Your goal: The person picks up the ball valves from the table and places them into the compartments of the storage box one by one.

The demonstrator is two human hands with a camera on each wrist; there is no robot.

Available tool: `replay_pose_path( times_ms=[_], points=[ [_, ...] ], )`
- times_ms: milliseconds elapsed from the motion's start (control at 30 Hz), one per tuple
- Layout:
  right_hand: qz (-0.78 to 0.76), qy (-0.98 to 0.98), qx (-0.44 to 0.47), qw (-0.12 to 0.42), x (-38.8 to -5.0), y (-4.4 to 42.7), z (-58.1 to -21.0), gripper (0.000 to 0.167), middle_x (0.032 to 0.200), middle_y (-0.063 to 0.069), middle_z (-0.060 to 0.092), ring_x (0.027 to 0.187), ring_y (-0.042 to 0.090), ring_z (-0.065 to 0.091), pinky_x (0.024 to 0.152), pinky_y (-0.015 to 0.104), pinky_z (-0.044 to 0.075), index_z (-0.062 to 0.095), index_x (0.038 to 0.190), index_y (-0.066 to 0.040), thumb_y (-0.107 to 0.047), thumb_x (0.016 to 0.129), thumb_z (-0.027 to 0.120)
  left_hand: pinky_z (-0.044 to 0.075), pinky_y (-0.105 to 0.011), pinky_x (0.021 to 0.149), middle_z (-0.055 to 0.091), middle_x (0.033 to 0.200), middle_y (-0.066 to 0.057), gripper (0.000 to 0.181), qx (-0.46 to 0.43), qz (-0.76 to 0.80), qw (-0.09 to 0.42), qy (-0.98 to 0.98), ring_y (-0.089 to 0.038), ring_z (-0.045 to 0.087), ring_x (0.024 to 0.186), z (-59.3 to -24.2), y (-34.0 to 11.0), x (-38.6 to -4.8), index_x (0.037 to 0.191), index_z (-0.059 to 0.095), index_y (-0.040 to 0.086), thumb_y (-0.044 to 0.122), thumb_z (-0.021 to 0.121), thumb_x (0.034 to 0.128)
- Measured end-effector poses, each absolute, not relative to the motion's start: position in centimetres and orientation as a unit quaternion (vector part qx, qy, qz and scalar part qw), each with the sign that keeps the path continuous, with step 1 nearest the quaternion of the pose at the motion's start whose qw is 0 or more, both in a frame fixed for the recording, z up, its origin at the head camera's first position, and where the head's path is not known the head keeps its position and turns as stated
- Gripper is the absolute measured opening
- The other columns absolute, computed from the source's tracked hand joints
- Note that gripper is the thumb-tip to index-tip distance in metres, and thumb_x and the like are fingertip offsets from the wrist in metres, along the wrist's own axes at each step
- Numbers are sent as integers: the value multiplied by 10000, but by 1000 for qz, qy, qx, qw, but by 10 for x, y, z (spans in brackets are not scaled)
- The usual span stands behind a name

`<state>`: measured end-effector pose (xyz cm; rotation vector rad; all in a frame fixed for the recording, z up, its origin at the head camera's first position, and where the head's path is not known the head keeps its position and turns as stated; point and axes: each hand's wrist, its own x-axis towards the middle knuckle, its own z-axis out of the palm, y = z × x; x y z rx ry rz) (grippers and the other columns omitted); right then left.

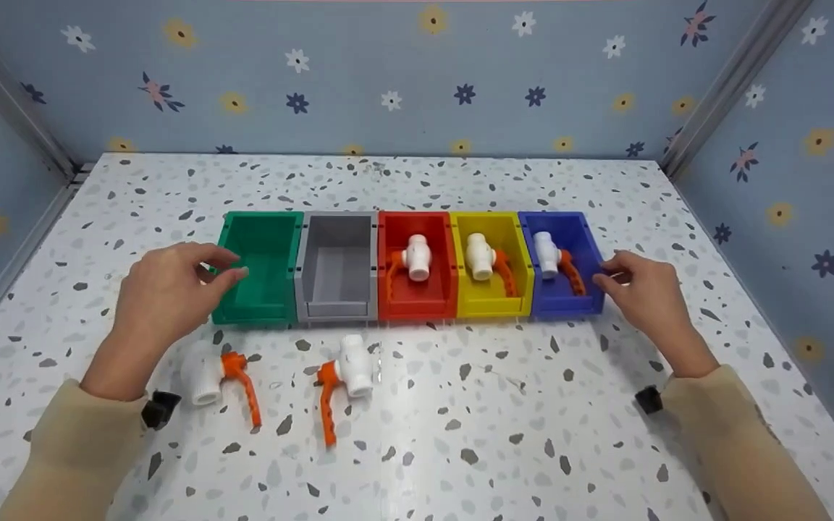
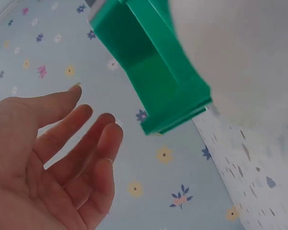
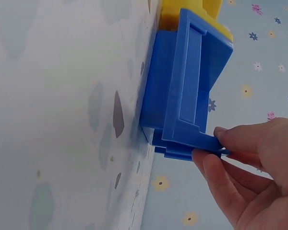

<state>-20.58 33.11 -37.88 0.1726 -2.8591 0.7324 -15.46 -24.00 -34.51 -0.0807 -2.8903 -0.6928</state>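
Five joined bins stand in a row. With thumb and fingers my right hand (image 1: pixel 645 289) pinches the side rim of the blue bin (image 3: pixel 187 81) at the right end. My left hand (image 1: pixel 171 289) hovers beside the green bin (image 2: pixel 156 86) at the left end, its fingers loosely bent and apart from the rim in the left wrist view. White ball valves with orange handles lie singly in the red bin (image 1: pixel 424 307), the yellow bin (image 1: pixel 493 307) and the blue one. The grey bin (image 1: pixel 337 275) and the green bin hold nothing visible.
On the speckled table (image 1: pixel 496 449) in front of the bins lie two more valves: one ball valve (image 1: pixel 203 376) close to my left forearm, another ball valve (image 1: pixel 355 365) below the grey bin. Flower-patterned panels (image 1: pixel 388 58) enclose the back and sides.
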Motion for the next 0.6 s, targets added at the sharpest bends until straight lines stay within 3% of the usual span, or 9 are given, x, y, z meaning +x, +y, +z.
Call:
replay_pose_path(
  times_ms=[267,600],
  points=[
    [254,-962,54,82,-206,331,-379,144,1052,177,713,918,328,690,766,495,550,673,1042,-6,-112,947,693,488,-414,645,723,923,-61,261,-85,-262,64,-959,-234,629,816,-344,-219,-144,1092,756,129,342,675,965],
    [255,-963,47,79,-206,331,-379,137,1051,170,711,912,317,685,754,483,551,668,1035,-13,-118,951,689,532,-405,690,725,982,-20,235,-136,-256,15,-957,-196,650,813,-350,-184,-136,1099,758,158,312,732,924]
  ],
)
